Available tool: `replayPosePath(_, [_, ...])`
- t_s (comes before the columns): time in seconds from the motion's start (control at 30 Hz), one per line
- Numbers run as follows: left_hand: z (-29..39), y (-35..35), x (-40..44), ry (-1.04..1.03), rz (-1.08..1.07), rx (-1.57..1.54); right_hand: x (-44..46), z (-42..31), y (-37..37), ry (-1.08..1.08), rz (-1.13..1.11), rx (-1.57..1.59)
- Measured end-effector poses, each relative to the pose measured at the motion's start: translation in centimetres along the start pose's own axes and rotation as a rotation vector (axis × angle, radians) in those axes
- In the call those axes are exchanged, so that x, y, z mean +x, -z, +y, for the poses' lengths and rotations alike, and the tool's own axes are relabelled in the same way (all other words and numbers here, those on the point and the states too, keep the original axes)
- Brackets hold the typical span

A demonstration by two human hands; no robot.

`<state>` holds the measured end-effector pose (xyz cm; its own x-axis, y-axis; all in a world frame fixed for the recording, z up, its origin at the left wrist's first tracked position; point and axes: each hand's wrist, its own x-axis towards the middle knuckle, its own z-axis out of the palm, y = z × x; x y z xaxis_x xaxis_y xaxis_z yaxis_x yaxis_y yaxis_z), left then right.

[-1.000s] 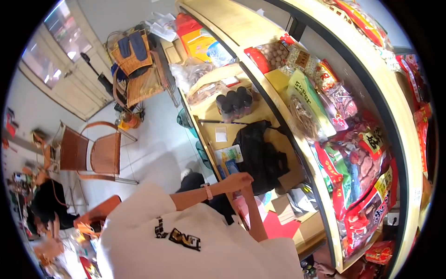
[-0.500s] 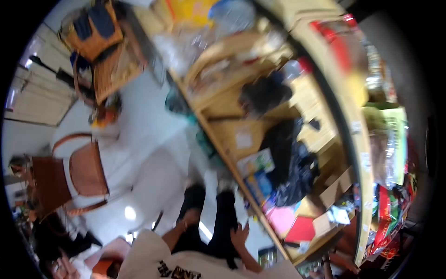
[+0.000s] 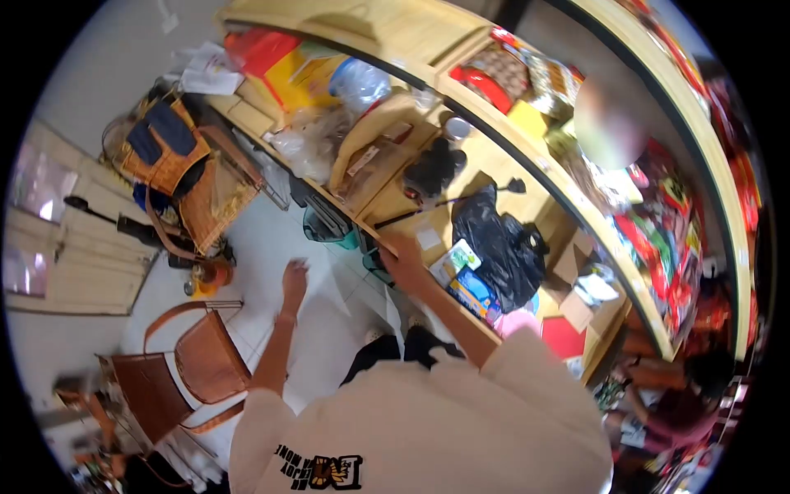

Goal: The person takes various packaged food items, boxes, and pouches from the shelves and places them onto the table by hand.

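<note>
My left hand [image 3: 295, 278] hangs over the pale tiled floor [image 3: 313, 329], fingers loosely stretched out and holding nothing. At the front edge of the wooden shelf [image 3: 487, 325], my right hand [image 3: 401, 262] rests with its fingers extended against the rim. Close to that hand, a thin black stick [image 3: 411, 216] lies across the shelf boards. Further along sit a black plastic bag [image 3: 500, 255], a dark bundle [image 3: 434, 169], a blue packet [image 3: 475, 290] and a white card with a green print [image 3: 454, 260]. The fingertips of my right hand are partly hidden.
A teal-rimmed bin [image 3: 325, 226] stands by the shelf's base. To the left are a brown chair [image 3: 210, 358] and a wicker chair [image 3: 210, 206]. An upper shelf [image 3: 568, 198] carries bright packets. Another person [image 3: 671, 403] crouches at the lower right.
The view has shifted, showing more of the upper shelves. My right hand has moved from beside my leg to the shelf edge. My left hand has moved from my thigh out over the floor.
</note>
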<state>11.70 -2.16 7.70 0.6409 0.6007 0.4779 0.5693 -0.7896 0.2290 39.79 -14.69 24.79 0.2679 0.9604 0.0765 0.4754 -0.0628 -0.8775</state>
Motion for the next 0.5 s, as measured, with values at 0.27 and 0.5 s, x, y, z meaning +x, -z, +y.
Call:
replayPosePath(0.27, [21.2,7.1,38.3,0.055,-0.235,-1.129,12.0,-1.1,17.3,-0.008,0.646,0.717])
replayPosePath(0.5, [32.8,0.8,51.7,0.134,-0.489,-0.815,11.1,1.4,25.2,-0.153,0.626,1.119])
